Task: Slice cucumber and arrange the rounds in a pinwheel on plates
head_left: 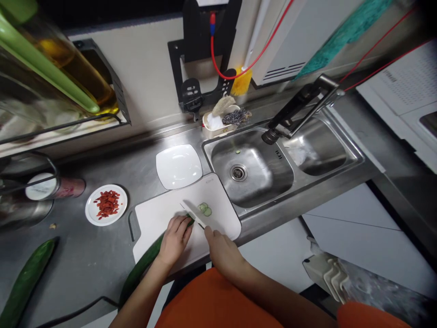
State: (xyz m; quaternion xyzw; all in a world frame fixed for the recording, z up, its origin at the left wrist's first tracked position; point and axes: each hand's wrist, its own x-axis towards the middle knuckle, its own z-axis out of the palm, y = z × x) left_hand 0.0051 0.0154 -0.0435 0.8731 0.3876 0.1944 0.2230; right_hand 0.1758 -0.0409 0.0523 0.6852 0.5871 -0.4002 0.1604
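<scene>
Cucumber (147,256) runs from off the near left corner of the board (218,225) up to the board's middle, where its cut end meets the knife (195,215). With a long part overhanging that corner, it would be steadier drawn further onto the board and kept flat for each cut. The right hand (223,250), over the board's near edge, has its fingers closed round the knife handle; that firm hold suits short, level strokes with the blade square to the cucumber. The left hand (176,237), near the board's middle, has its fingers bent over the cucumber, holding it down close to the cut. Whether the tips are tucked back is hard to tell from this height; tucked tips, with the knuckles guiding the blade, would be the safer grip. Backing this hand off in small, equal steps should keep the thickness even. Slices (205,209) lie just beyond the blade, right of the board's middle, partly overlapping; that patch is best left to them, away from the stroke. At the board's far edge, the dish (179,166) rests on the counter (143,166), with the sink (259,168) beyond the board's right side.
</scene>
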